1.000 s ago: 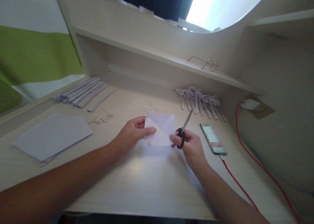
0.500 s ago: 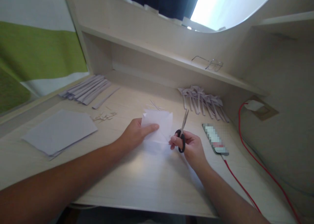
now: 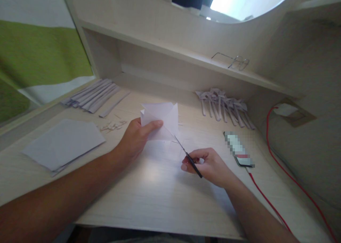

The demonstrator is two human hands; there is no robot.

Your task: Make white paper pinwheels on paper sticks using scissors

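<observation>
My left hand [image 3: 135, 136] pinches a folded white sheet of paper [image 3: 166, 117] by its left side, thumb on top, and holds it above the desk. In my right hand [image 3: 207, 165] is a pair of scissors [image 3: 193, 165] with black handles. The blades point up and left and reach the lower right corner of the paper, along a diagonal line. Whether the blades are parted there is too fine to tell. The fingers of my left hand behind the paper are hidden.
Rolled paper strips [image 3: 93, 93] lie at the back left, with a paper stack [image 3: 64, 143] and small sticks [image 3: 113, 125] nearer. Paper pinwheel-like pieces [image 3: 222, 102] lie back right, near a phone [image 3: 238, 150] with a red cable [image 3: 266, 196]. Glasses [image 3: 238, 62] rest on the shelf [image 3: 173, 53].
The scissors have swung from pointing upward to pointing up-left, and their blades now meet the paper. My left hand has shifted the paper slightly left and up.
</observation>
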